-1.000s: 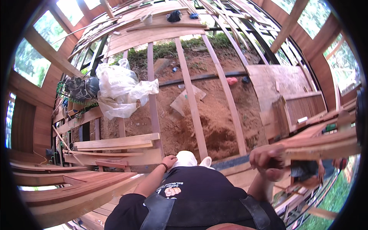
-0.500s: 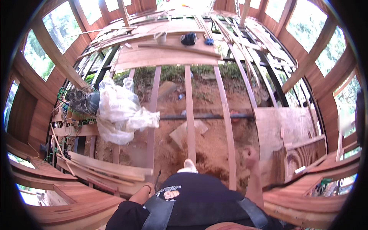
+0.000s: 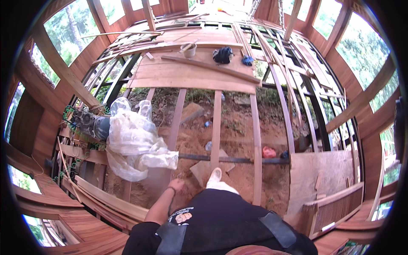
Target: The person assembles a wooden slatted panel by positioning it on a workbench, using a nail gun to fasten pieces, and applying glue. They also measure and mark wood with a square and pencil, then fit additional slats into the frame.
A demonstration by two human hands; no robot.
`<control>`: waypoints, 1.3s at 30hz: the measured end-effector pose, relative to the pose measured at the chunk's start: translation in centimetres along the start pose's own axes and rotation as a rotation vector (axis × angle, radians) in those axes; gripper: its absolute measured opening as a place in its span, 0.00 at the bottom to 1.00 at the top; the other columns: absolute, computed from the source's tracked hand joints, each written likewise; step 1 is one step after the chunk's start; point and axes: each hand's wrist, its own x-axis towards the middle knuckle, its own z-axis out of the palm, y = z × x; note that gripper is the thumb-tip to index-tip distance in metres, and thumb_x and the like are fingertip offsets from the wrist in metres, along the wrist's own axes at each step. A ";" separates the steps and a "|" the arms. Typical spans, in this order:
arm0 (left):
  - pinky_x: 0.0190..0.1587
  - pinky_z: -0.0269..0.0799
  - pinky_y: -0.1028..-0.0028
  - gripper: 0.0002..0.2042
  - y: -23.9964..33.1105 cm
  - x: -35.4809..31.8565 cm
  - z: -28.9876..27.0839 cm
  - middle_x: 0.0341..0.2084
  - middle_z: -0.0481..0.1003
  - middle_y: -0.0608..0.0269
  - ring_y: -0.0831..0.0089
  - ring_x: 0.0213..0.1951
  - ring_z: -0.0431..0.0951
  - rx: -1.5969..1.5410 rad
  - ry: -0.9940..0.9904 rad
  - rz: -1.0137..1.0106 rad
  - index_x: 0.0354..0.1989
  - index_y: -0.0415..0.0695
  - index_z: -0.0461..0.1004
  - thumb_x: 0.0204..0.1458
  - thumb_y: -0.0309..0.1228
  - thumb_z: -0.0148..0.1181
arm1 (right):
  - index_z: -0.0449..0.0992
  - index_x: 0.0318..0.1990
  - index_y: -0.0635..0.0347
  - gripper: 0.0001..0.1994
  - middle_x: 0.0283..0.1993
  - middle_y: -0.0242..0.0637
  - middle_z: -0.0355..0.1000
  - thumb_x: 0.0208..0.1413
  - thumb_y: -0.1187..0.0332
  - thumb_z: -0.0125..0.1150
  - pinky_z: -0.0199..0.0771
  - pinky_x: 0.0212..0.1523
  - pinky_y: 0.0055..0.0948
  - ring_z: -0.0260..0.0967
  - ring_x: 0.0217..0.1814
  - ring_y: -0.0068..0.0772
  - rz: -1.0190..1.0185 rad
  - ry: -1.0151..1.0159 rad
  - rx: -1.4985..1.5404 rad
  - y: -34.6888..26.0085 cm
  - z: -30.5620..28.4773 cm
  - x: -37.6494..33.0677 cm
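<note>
My left hand [image 3: 177, 184] hangs low over the gap between two floor joists, a dark band around its wrist. Its fingers look loosely curled, and I see nothing in them. The nearest thing is a crumpled sheet of clear plastic [image 3: 134, 142], draped over a bluish machine [image 3: 100, 127] at the left; the hand is apart from it. My right hand is out of view. My light-coloured shoe [image 3: 214, 175] is over the middle wooden joist [image 3: 216, 127].
Narrow joists span bare reddish soil [image 3: 238, 178], with a dark crossbeam [image 3: 238, 160] below. Ahead, a plywood sheet [image 3: 191, 78] carries a bucket [image 3: 188, 51], a dark bag [image 3: 223, 55] and a long board. A slatted panel [image 3: 335, 208] stands at right; planks [image 3: 112, 199] lie at left.
My left hand has swung forward into view, and my right hand has dropped out of view. My forward shoe reaches farther along the joist. The whole view has tilted and shifted.
</note>
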 end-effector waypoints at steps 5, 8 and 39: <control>0.54 0.67 0.59 0.21 -3.9 3.0 -2.6 0.48 0.74 0.48 0.51 0.51 0.73 0.479 -0.259 -0.194 0.47 0.45 0.77 0.53 0.44 0.47 | 0.76 0.36 0.61 0.10 0.26 0.41 0.74 0.54 0.67 0.50 0.72 0.26 0.37 0.73 0.25 0.37 -0.091 0.177 0.327 -12.5 -11.8 13.6; 0.52 0.68 0.60 0.23 -0.4 2.3 -6.4 0.44 0.75 0.47 0.50 0.49 0.74 -0.054 -0.047 -0.303 0.43 0.44 0.78 0.48 0.49 0.51 | 0.73 0.34 0.59 0.06 0.21 0.32 0.67 0.54 0.72 0.47 0.66 0.17 0.26 0.63 0.16 0.25 -0.093 0.246 0.909 -28.8 -24.6 10.4; 0.50 0.70 0.70 0.19 37.8 48.0 -53.4 0.43 0.77 0.54 0.66 0.45 0.77 -0.370 0.161 0.136 0.50 0.41 0.73 0.54 0.39 0.56 | 0.77 0.40 0.61 0.13 0.38 0.47 0.74 0.57 0.65 0.48 0.68 0.46 0.31 0.70 0.42 0.35 -0.581 -0.020 0.024 -59.1 -37.3 46.9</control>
